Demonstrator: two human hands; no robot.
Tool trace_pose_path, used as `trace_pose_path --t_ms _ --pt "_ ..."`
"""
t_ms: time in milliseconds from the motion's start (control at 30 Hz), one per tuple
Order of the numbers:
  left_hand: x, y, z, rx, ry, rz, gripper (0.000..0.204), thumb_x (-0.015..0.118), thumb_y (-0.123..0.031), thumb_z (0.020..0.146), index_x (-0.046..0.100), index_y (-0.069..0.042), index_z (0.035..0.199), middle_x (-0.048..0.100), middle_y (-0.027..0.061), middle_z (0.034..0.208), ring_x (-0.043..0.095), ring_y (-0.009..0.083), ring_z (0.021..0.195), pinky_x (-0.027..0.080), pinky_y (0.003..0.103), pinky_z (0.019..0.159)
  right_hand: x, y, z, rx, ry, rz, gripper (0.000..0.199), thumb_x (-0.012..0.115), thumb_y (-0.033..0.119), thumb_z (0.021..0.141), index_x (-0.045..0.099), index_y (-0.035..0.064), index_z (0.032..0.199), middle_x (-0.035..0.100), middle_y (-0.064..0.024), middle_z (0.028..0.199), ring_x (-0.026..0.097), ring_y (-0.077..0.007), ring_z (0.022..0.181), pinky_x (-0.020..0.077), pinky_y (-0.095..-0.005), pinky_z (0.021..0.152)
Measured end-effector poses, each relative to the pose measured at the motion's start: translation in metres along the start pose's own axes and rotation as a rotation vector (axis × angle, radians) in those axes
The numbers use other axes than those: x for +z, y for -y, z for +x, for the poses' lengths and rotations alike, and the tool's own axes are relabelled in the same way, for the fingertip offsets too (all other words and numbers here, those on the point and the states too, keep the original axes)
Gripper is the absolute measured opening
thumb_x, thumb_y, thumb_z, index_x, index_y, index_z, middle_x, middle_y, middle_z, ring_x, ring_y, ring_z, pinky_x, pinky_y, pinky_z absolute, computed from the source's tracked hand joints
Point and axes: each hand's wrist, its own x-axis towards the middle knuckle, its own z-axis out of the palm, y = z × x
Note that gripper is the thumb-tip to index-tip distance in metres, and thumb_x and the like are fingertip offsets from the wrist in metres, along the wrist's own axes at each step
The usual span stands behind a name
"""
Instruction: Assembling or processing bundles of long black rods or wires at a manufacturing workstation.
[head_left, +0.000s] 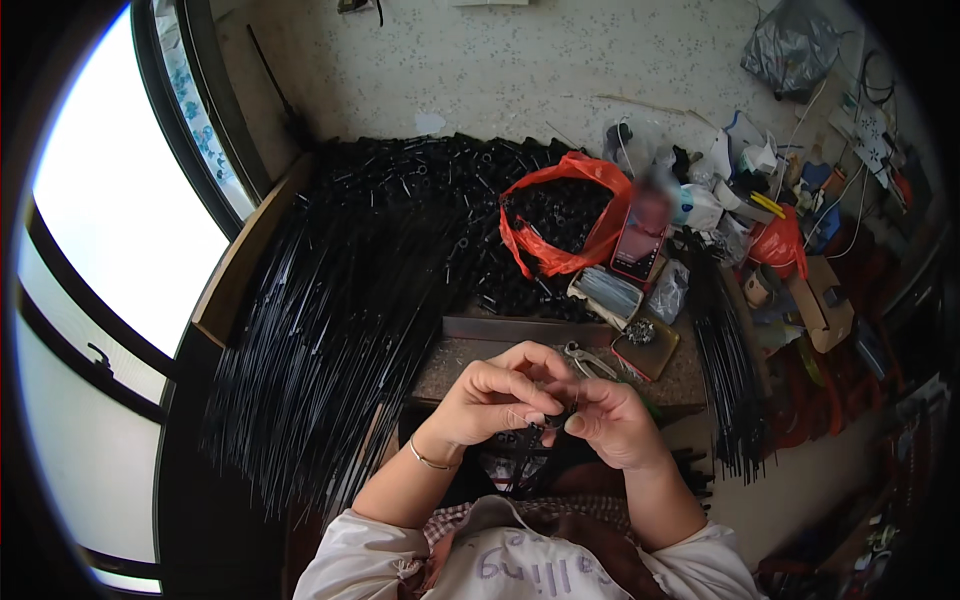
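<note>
My left hand [497,395] and my right hand [612,418] meet in front of my body, just off the near edge of the workbench [460,372]. Between the fingertips of both is a small black part [556,419]; its exact kind is partly hidden by the fingers. The left thumb and fingers pinch it from one side, the right thumb and forefinger from the other. Dark strands show below the fingers, and I cannot tell whether they join the part. Just beyond the hands lie metal pliers [590,360] with pale handles.
Long thin black rods [320,340] cover the left side, with small black tubular pieces [400,185] heaped behind. A red plastic bag [540,258] holds more pieces. Right of it are a phone [640,246], a box of thin pins [610,292], a small tray [655,357] and another rod bundle [728,385].
</note>
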Motion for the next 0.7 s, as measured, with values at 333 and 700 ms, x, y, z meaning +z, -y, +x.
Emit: trace_pose_path --t_ms 333,700 --pt "0.015 0.017 -0.012 0.429 -0.418 0.928 0.014 0.061 0.000 0.058 0.054 -0.002 0.069 0.044 0.0074 0.078 0.044 0.0154 0.069 0.037 0.023 0.061 0.011 -0.021 0.004 -0.313 -0.404 -0.192 0.022 0.053 0.006 0.072 0.049 -0.0032 0.092 0.053 -0.0057 0.084 0.049 -0.0091 0.075 0.0394 -0.0203 0.069" --pt "0.016 0.030 -0.010 0.168 -0.422 0.385 0.009 0.055 0.001 0.067 0.048 0.001 0.072 0.044 0.0059 0.084 0.043 0.0095 0.070 0.036 0.019 0.063 0.004 -0.027 0.004 -0.337 -0.397 -0.160 0.022 0.052 0.004 0.073 0.049 -0.0014 0.094 0.052 -0.0021 0.084 0.047 -0.0052 0.076 0.0364 -0.0161 0.068"
